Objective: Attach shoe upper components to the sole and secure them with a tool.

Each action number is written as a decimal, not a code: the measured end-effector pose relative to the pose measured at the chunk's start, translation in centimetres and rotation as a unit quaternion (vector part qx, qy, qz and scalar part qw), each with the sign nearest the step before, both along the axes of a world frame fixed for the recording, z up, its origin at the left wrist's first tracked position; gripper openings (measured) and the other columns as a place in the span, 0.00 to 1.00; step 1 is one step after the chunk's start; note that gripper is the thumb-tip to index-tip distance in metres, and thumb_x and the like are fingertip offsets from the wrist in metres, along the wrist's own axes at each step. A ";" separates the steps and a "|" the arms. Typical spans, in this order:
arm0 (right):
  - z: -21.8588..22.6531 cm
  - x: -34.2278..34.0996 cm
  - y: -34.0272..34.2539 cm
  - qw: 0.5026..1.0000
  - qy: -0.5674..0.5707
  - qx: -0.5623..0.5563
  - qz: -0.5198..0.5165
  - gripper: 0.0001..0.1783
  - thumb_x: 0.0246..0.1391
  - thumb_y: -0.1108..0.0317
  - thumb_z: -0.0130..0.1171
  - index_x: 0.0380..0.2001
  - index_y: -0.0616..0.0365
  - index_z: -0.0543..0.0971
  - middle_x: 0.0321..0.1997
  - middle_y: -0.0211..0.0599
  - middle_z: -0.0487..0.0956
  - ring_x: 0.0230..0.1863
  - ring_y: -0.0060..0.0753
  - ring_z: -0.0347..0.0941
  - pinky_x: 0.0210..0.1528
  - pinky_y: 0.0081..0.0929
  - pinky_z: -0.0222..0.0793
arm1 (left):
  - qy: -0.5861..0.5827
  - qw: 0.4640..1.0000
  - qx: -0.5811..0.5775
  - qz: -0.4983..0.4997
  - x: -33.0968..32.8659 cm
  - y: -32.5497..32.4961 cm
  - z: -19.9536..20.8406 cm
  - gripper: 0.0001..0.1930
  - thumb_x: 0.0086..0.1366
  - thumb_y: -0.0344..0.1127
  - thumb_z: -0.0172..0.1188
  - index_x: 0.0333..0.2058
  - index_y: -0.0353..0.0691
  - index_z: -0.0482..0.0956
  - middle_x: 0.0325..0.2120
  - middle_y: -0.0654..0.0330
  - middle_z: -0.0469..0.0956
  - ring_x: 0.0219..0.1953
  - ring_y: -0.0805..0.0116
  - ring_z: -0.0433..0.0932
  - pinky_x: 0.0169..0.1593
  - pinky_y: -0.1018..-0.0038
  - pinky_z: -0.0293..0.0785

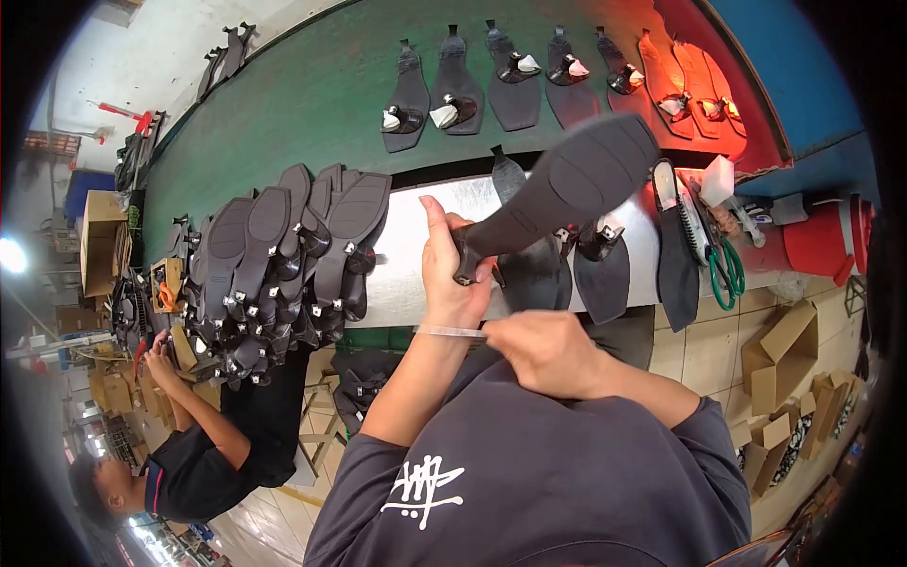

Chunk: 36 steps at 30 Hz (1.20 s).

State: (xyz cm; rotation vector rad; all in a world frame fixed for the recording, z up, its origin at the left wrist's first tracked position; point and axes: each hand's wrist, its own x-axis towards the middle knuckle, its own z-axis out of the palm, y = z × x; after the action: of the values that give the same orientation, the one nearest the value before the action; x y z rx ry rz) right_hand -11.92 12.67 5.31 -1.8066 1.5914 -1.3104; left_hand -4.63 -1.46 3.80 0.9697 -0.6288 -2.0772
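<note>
My left hand point(452, 274) is closed round the heel end of a black heeled shoe sole point(567, 184). Its underside faces up and its toe points up and to the right, over the metal-topped work strip point(402, 217). In my right fist point(543, 352) is a thin, flat, pale strip-like tool point(452, 332), which lies across my left wrist in this view; its exact kind cannot be made out. Beneath the held sole, on the bright surface, sit black sandal parts point(602, 269), partly hidden by it.
Black heeled soles point(274, 246) form a heap at the left. Along the green bench point(312, 94) stands a row of sandals point(406, 99), the right ones lit red. Green-handled scissors point(726, 274) lie at the right, above cardboard boxes point(779, 359). A co-worker point(203, 444) stands at the lower left.
</note>
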 end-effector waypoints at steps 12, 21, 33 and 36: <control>0.0 -1.3 -1.6 0.990 -0.034 0.053 -0.126 0.05 0.57 0.75 0.55 0.28 0.62 0.71 0.23 0.45 0.73 0.23 0.50 0.73 0.24 0.37 0.66 | 0.267 0.945 0.158 -0.104 -0.2 0.6 -0.7 0.18 0.69 0.47 0.50 0.21 0.47 0.67 0.19 0.71 0.68 0.32 0.72 0.69 0.23 0.78 0.58; 1.7 -2.5 -1.3 0.997 -0.013 0.033 -0.067 0.02 0.53 0.77 0.54 0.28 0.59 0.75 0.27 0.41 0.77 0.28 0.41 0.77 0.29 0.32 0.71 | 0.140 0.986 -0.020 0.085 4.4 -5.9 4.1 0.18 0.67 0.55 0.52 0.37 0.46 0.75 0.29 0.65 0.77 0.31 0.69 0.74 0.22 0.78 0.61; -1.4 -14.9 1.1 0.940 0.080 0.076 -0.322 0.11 0.56 0.78 0.50 0.40 0.66 0.78 0.33 0.45 0.76 0.37 0.43 0.73 0.40 0.31 0.67 | -0.609 0.547 -0.451 0.355 34.1 -15.0 10.5 0.14 0.62 0.38 0.59 0.42 0.36 0.81 0.39 0.56 0.80 0.39 0.63 0.78 0.38 0.71 0.74; -3.1 -16.1 1.1 0.915 0.196 0.096 -0.339 0.11 0.54 0.73 0.54 0.40 0.59 0.79 0.32 0.44 0.76 0.36 0.49 0.73 0.38 0.41 0.68 | -0.839 0.244 -0.382 0.302 32.6 -13.6 12.7 0.18 0.62 0.48 0.60 0.42 0.41 0.83 0.45 0.48 0.78 0.46 0.52 0.76 0.51 0.63 0.70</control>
State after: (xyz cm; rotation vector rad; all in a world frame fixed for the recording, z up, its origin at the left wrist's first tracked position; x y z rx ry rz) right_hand -27.98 13.76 2.17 -1.5038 2.6311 -1.0065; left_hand 27.94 -15.01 16.48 1.8920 -1.5265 0.8776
